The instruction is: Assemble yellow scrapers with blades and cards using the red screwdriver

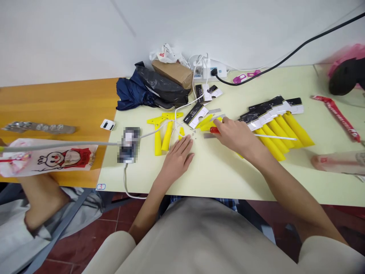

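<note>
My left hand (177, 156) lies flat on the pale table with its fingers stretched out. Its fingertips are beside several tiny screws (194, 132) and a small yellow plastic piece (181, 132). My right hand (232, 133) is closed around a screwdriver (275, 137); the red handle end pokes out on the left, and the metal shaft points right. Under and near that hand are yellow scraper parts (205, 122) and flat metal blades (210, 135), partly covered. Two yellow T-shaped scraper handles (157, 137) lie left of centre.
Several yellow scrapers with black-and-white cards (281, 129) lie to the right. Loose cards (196, 115), dark bags (159, 89) and a power strip (213, 70) sit behind. White cables cross near a pixelated device (129, 144). At left is another person's arm (42, 198).
</note>
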Tool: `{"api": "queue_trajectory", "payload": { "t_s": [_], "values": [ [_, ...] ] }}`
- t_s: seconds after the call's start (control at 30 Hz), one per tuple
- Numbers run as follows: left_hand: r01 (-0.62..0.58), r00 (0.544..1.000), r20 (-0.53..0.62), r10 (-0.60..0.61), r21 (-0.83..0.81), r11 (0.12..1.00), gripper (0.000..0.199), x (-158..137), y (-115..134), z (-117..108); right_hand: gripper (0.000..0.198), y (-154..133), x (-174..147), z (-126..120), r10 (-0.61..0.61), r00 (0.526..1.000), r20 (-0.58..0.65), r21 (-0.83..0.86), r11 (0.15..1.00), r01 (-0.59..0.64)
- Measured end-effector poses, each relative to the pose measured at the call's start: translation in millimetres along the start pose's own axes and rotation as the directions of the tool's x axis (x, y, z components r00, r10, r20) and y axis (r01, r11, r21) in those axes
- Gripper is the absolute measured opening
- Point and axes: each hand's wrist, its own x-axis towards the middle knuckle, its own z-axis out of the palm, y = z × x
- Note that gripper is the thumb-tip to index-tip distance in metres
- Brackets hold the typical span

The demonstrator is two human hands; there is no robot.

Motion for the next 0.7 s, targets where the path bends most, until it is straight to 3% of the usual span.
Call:
{"api": "queue_trajectory", "payload": {
  "t_s": [0.13, 0.23, 0.3, 0.37, 0.47, 0.6, 0.67, 0.7],
  "values": [
    [0.000, 0.997, -0.079, -0.011, -0.131, 0.991, 0.064, 1.2, -8.9, 2.4, 0.039, -26.1, -15.8, -15.5, -0.064, 0.997, -0.045, 0.034, 0.997, 0.066],
    [0.108, 0.971, -0.162, -0.176, -0.363, 0.926, 0.062, 0.1, -5.6, -1.4, 0.042, -48.9, -26.1, -12.5, -0.127, 0.990, -0.059, 0.062, 0.989, 0.131],
    [0.199, 0.923, -0.151, -0.355, -0.600, 0.774, 0.055, 0.2, -1.7, -5.4, 0.043, -62.9, -31.5, -2.7, -0.167, 0.984, -0.062, 0.079, 0.982, 0.172],
    [0.251, 0.866, -0.067, -0.495, -0.799, 0.547, 0.045, 1.8, 0.6, -9.1, 0.044, -73.2, -35.8, 8.4, -0.194, 0.979, -0.062, 0.093, 0.976, 0.199],
    [0.282, 0.824, 0.066, -0.562, -0.909, 0.306, 0.038, 5.6, 0.7, -13.5, 0.049, -76.7, -41.0, 15.4, -0.212, 0.975, -0.069, 0.103, 0.970, 0.218],
    [0.310, 0.832, 0.146, -0.535, -0.922, 0.231, 0.035, 10.4, 0.8, -14.0, 0.045, -56.6, -45.0, -5.8, -0.180, 0.976, -0.120, 0.097, 0.977, 0.192],
    [0.323, 0.846, 0.171, -0.505, -0.918, 0.230, 0.033, 13.4, 2.1, -10.3, 0.035, -40.0, -41.4, -24.1, -0.150, 0.965, -0.213, 0.110, 0.978, 0.177],
    [0.327, 0.852, 0.178, -0.492, -0.915, 0.236, 0.032, 15.1, 2.9, -7.5, 0.031, -31.1, -36.8, -32.8, -0.164, 0.934, -0.316, 0.147, 0.965, 0.219]
  ]
}}
